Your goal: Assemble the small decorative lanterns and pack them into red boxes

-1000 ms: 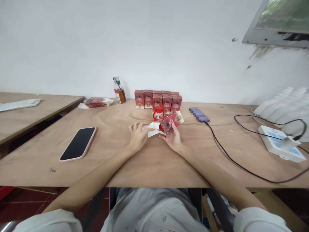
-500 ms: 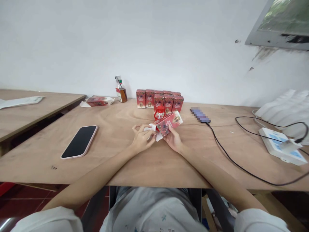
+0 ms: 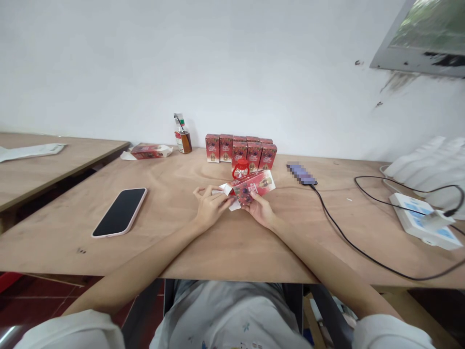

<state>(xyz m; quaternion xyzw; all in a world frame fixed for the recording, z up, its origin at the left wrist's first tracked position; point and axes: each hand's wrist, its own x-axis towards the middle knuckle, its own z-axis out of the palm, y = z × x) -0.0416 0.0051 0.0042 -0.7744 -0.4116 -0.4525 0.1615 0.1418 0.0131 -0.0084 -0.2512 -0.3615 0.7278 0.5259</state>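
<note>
A red printed cardboard box (image 3: 254,187) lies tilted in my right hand (image 3: 260,211), whose thumb presses its near side while the other fingers are under it. The left end of the box is open, with white flaps sticking out. At that end, my left hand (image 3: 211,206) has its fingers bent around the flaps, thumb and fingertips close to the opening. What lies inside the box is hidden. Just behind it stands a small red lantern-shaped item (image 3: 240,169) with a clear middle, partly covered by the box.
Several closed red boxes (image 3: 240,151) stand by the wall. A flattened red box (image 3: 148,151) and a bottle of brown liquid (image 3: 184,140) are farther left. One phone (image 3: 119,213) lies at left, another phone (image 3: 302,174) at right, its cable (image 3: 337,228) running past a power strip (image 3: 425,220).
The box has turned slightly and come a little lower and left in my right hand. My left hand has shifted slightly left and up at the flaps.
</note>
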